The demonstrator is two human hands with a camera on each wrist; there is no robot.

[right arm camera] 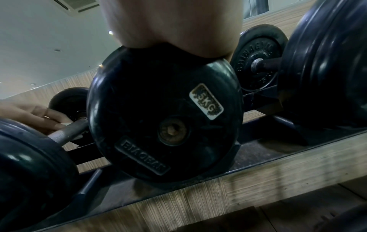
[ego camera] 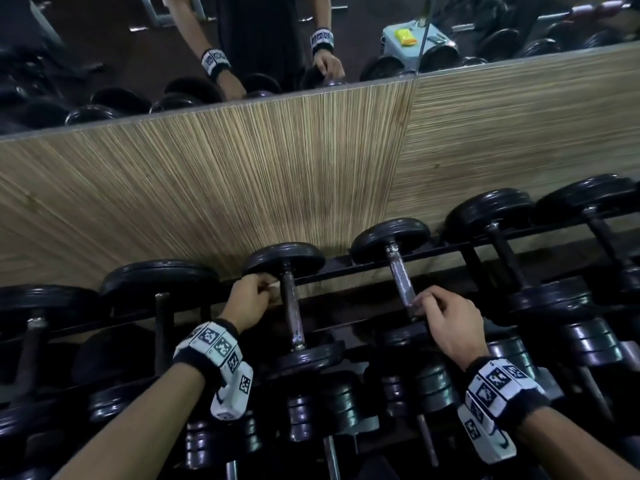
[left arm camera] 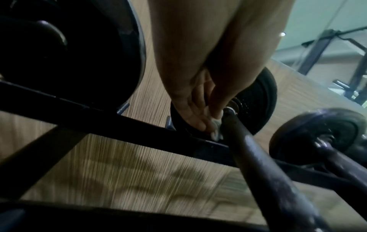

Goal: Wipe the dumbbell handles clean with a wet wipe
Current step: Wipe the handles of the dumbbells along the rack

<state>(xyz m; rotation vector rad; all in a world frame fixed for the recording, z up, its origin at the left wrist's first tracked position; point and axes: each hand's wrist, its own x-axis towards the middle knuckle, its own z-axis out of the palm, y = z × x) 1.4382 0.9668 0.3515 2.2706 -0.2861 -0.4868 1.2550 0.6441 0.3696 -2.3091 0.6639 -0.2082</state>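
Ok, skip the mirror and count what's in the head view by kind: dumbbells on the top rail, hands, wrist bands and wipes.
dumbbells on the top rail: 6
hands: 2, left hand and right hand
wrist bands: 2
wet wipe: 1, pinched in the left hand
Total: 11

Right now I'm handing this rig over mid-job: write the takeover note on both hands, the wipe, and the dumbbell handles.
Left hand: pinches the white wet wipe against the far end of the middle dumbbell's handle, next to its far plate.
Right hand: fingers curled at the near end of the next handle to the right, seemingly steadying it; no wipe seen there.
Done: cannot tell which handles are already clean.
Left: wipe down this handle's length, then the others on the rack.
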